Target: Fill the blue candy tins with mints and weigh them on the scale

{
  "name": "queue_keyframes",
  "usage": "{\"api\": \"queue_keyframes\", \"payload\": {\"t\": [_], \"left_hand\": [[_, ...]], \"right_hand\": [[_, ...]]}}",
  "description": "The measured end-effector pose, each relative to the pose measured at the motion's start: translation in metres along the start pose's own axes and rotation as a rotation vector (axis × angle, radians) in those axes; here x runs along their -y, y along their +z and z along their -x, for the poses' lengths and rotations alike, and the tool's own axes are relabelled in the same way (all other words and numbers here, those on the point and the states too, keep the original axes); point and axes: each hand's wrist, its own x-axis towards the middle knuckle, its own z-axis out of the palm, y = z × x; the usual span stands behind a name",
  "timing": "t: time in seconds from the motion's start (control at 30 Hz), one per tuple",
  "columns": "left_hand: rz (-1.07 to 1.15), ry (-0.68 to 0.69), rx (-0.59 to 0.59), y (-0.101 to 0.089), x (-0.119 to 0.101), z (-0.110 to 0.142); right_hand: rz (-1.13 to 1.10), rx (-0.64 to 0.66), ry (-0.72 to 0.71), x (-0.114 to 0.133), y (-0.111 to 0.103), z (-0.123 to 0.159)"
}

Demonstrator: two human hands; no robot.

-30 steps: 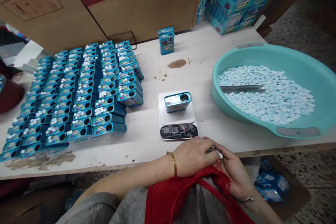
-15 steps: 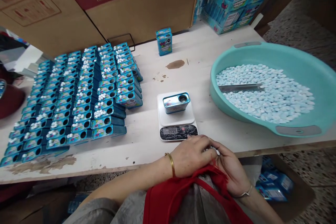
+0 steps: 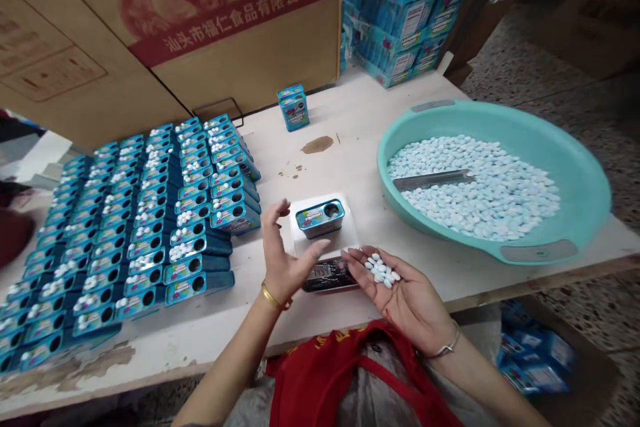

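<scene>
A blue candy tin (image 3: 320, 219) with a round hole in its top stands on the pan of a white digital scale (image 3: 350, 230). Beside the tin's left end is my left hand (image 3: 285, 260), its thumb and fingers spread and nothing between them; I see a small space between it and the tin. My right hand (image 3: 413, 303) is turned palm up at the scale's front right corner, cupping a small heap of pale blue-white candies (image 3: 382, 271). Part of the scale's display is covered by my left thumb.
Rows of blue tins (image 3: 150, 227), many topped with candies, fill the table's left. A turquoise tub (image 3: 590, 173) of candies with a metal scoop (image 3: 435, 179) stands right. Two tins (image 3: 295, 110), a cardboard box (image 3: 250, 47) and wrapped packs (image 3: 400, 27) are behind.
My hands, together in front of the scale before, have parted. The left has moved up beside the tin and opened; the right has turned palm up, showing candies. The camera view has shifted.
</scene>
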Motion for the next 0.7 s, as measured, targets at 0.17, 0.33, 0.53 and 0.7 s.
{"api": "queue_keyframes", "payload": {"t": [0.17, 0.33, 0.53, 0.7], "left_hand": [[0.015, -0.169, 0.146, 0.000, 0.024, -0.002], [-0.005, -0.208, 0.097, -0.004, 0.022, 0.004], [0.007, -0.279, 0.090, -0.011, 0.027, 0.014], [0.004, -0.300, 0.087, -0.012, 0.031, 0.017]], "right_hand": [[0.342, 0.177, -0.239, 0.021, 0.036, 0.000], [0.993, 0.297, -0.511, 0.046, 0.079, -0.011], [1.535, 0.327, -0.840, 0.048, 0.087, -0.032], [1.636, 0.365, -0.930, 0.046, 0.087, -0.036]]}}
